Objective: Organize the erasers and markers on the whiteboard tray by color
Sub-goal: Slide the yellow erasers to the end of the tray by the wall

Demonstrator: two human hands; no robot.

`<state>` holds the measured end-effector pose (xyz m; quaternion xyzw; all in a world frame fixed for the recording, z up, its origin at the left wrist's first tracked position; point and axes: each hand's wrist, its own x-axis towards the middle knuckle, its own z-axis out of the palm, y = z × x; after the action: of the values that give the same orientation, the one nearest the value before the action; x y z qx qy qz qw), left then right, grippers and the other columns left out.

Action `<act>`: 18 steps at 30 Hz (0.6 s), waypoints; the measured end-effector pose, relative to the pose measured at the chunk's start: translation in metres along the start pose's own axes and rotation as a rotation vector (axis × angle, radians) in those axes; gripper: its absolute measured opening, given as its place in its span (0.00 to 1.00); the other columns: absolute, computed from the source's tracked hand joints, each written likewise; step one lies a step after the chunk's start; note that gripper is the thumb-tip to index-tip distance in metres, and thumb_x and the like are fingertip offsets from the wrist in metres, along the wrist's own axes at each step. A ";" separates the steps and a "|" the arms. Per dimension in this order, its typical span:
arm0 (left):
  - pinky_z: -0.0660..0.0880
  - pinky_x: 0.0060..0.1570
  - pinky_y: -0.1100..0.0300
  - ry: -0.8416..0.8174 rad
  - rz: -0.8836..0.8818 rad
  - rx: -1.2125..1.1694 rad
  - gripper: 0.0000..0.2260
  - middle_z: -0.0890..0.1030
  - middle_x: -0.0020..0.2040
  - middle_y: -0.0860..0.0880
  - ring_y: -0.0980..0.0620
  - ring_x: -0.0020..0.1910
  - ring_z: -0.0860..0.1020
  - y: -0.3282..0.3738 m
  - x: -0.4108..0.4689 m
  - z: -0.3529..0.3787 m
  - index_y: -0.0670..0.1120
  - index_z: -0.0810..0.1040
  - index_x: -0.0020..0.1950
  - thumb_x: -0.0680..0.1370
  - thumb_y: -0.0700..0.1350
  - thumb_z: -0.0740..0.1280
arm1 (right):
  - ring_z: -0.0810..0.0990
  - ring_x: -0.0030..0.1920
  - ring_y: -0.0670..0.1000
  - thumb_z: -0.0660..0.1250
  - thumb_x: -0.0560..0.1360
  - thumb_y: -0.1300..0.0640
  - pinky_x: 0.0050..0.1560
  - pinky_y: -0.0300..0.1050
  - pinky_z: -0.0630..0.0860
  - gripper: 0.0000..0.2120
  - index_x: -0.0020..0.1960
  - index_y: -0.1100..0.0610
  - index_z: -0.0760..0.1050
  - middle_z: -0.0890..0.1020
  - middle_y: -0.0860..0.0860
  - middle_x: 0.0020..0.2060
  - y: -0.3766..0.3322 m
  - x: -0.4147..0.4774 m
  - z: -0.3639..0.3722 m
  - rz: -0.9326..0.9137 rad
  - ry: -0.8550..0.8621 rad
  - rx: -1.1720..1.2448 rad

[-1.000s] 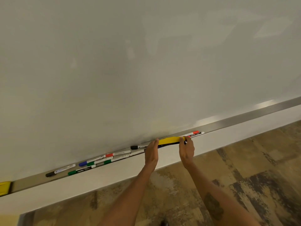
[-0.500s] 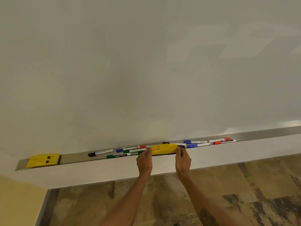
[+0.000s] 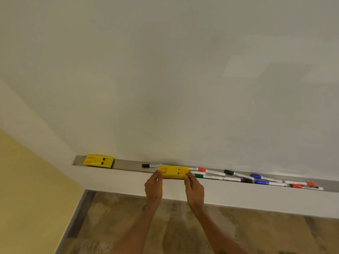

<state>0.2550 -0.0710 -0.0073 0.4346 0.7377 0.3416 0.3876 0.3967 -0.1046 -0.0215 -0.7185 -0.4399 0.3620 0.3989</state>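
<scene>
A yellow eraser [image 3: 173,172] is gripped at its two ends, my left hand [image 3: 153,186] on the left end and my right hand [image 3: 194,189] on the right end, just above the front of the grey whiteboard tray [image 3: 126,165]. A second yellow eraser [image 3: 98,160] lies at the tray's left end. A black marker [image 3: 153,165] lies behind the held eraser. To its right lie a red marker [image 3: 207,171], a green marker [image 3: 205,176], black markers [image 3: 236,174], two blue markers [image 3: 264,180] and red markers [image 3: 302,185].
The whiteboard [image 3: 183,79] rises behind the tray. A yellow wall [image 3: 27,189] stands to the left. A white ledge [image 3: 256,200] runs below the tray, above a brown patterned floor [image 3: 174,226].
Both hands have carried the yellow eraser leftward along the tray, past several markers. The view has swung left, bringing the second eraser and the tray's left end into sight.
</scene>
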 end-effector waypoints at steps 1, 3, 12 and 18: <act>0.74 0.61 0.47 0.008 0.009 -0.006 0.15 0.83 0.57 0.38 0.40 0.55 0.81 -0.003 0.005 -0.008 0.42 0.79 0.66 0.82 0.45 0.62 | 0.78 0.48 0.49 0.60 0.82 0.51 0.52 0.44 0.75 0.18 0.71 0.53 0.72 0.84 0.55 0.51 -0.003 -0.001 0.008 0.002 -0.025 -0.002; 0.73 0.63 0.47 0.030 -0.003 -0.033 0.15 0.83 0.59 0.38 0.39 0.59 0.80 -0.015 0.022 -0.034 0.41 0.79 0.66 0.82 0.44 0.63 | 0.79 0.58 0.53 0.61 0.81 0.51 0.62 0.50 0.75 0.20 0.73 0.52 0.70 0.81 0.54 0.61 -0.012 -0.004 0.037 0.007 -0.085 -0.008; 0.68 0.70 0.49 0.095 -0.055 -0.118 0.18 0.78 0.66 0.40 0.41 0.67 0.76 -0.050 0.078 -0.116 0.40 0.76 0.68 0.80 0.44 0.67 | 0.75 0.67 0.56 0.62 0.81 0.51 0.70 0.56 0.71 0.22 0.74 0.51 0.67 0.76 0.54 0.68 -0.052 -0.007 0.139 0.086 -0.257 0.103; 0.68 0.70 0.45 0.091 -0.042 -0.126 0.20 0.76 0.69 0.41 0.40 0.69 0.74 -0.077 0.122 -0.155 0.41 0.74 0.70 0.79 0.43 0.68 | 0.75 0.62 0.50 0.61 0.82 0.50 0.66 0.48 0.69 0.19 0.72 0.48 0.69 0.77 0.51 0.67 -0.077 0.001 0.201 0.120 -0.306 0.194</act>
<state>0.0518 -0.0168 -0.0332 0.3779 0.7404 0.3987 0.3874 0.1958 -0.0298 -0.0376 -0.6382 -0.4151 0.5307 0.3724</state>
